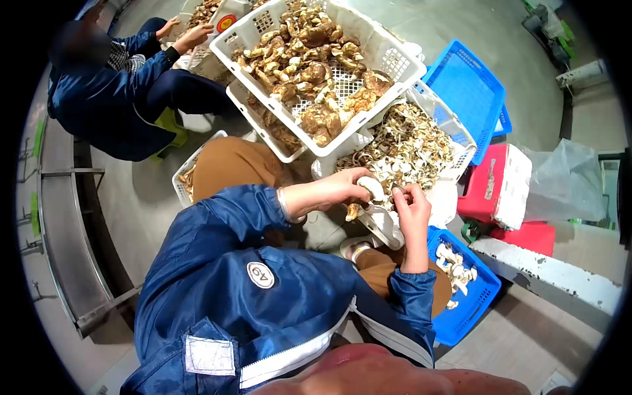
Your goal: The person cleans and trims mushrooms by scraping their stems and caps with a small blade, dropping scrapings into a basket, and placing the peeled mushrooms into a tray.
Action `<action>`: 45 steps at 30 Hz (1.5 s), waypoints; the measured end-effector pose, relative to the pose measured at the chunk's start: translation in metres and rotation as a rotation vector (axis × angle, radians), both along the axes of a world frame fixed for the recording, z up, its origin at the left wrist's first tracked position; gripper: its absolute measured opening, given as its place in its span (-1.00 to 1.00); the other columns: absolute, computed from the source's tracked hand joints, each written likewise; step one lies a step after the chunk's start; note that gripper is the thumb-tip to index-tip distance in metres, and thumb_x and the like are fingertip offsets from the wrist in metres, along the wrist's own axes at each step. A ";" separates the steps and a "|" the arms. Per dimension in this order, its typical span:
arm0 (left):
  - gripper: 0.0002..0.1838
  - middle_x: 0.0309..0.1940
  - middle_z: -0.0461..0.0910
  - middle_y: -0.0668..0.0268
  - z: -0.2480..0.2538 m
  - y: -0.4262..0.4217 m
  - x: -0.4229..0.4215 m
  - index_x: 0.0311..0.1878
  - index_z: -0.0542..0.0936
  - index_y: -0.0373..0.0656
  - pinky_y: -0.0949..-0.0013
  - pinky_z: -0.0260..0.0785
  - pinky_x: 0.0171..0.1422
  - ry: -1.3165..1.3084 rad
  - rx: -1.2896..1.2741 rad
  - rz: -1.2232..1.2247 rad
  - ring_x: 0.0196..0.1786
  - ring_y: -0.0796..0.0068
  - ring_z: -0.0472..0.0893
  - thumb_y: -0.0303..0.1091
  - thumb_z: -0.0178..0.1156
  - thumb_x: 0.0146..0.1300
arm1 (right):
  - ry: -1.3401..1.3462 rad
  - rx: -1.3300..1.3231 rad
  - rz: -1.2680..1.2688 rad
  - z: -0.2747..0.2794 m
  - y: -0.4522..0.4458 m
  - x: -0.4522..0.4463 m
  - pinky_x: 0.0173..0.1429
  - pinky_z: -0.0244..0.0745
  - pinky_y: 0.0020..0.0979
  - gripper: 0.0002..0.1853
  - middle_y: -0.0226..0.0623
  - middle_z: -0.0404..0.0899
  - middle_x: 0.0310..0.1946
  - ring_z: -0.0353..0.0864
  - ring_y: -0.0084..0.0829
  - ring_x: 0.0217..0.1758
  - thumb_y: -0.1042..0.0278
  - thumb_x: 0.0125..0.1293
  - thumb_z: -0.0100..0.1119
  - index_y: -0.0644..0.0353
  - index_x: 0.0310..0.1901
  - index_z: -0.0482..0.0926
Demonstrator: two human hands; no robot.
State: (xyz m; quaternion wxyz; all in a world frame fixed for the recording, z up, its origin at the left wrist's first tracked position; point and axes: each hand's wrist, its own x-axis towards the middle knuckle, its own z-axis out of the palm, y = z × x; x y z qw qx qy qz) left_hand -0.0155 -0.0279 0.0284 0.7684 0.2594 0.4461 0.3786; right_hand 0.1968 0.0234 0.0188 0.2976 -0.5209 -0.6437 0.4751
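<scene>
My left hand (332,189) is closed round a mushroom (372,189) with a pale, whitish surface. A brown piece (353,212) shows just below those fingers, and I cannot tell whether it is part of the same mushroom. Close by on the right, my right hand (413,209) has its fingertips pinched together; something small and dark at their tips is too small to name. Both hands are above the near edge of a white crate (466,146) heaped with mushroom trimmings (411,141).
A white crate (411,62) of brown mushrooms (316,69) rests on another crate ahead. Blue trays (467,89) lean at right; a blue basket (471,306) holds pale mushrooms (454,266). Red containers (484,187) and a metal beam (543,273) stand right. A co-worker (108,99) sits at left.
</scene>
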 end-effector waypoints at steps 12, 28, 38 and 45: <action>-0.55 0.05 0.58 0.22 0.028 0.009 0.000 0.23 0.42 -0.26 0.36 0.41 0.24 -0.185 -0.055 0.298 0.10 0.38 0.57 -0.42 0.20 0.28 | 0.101 0.099 -0.086 0.035 0.001 0.003 -0.32 0.45 -0.49 -0.83 -0.28 0.64 -0.42 0.55 -0.57 -0.43 0.36 0.26 0.34 0.31 -0.30 0.62; -0.62 0.00 0.60 0.37 0.000 0.007 0.029 0.17 0.45 -0.12 0.43 0.47 0.14 -0.131 -0.140 0.245 0.03 0.55 0.60 -0.37 0.25 0.32 | 0.025 0.597 -0.020 0.009 -0.010 -0.001 -0.12 0.57 -0.32 -0.92 -0.18 0.67 -0.24 0.67 -0.21 -0.17 0.50 0.13 0.30 0.28 -0.40 0.58; -0.59 0.02 0.58 0.37 -0.007 0.002 0.022 0.23 0.41 -0.08 0.51 0.53 0.06 -0.068 -0.090 0.235 0.02 0.58 0.62 -0.36 0.23 0.34 | 0.038 0.511 -0.014 0.010 -0.014 -0.001 -0.17 0.57 -0.28 -0.88 -0.17 0.63 -0.30 0.65 -0.15 -0.25 0.42 0.15 0.28 0.26 -0.29 0.61; -0.59 -0.01 0.58 0.40 -0.001 0.001 0.025 0.19 0.42 -0.08 0.55 0.48 -0.02 -0.061 -0.081 0.255 -0.05 0.62 0.59 -0.36 0.27 0.31 | 0.067 0.571 0.001 0.008 -0.012 -0.007 -0.19 0.56 -0.27 -0.89 -0.18 0.60 -0.32 0.64 -0.15 -0.26 0.42 0.17 0.25 0.26 -0.31 0.60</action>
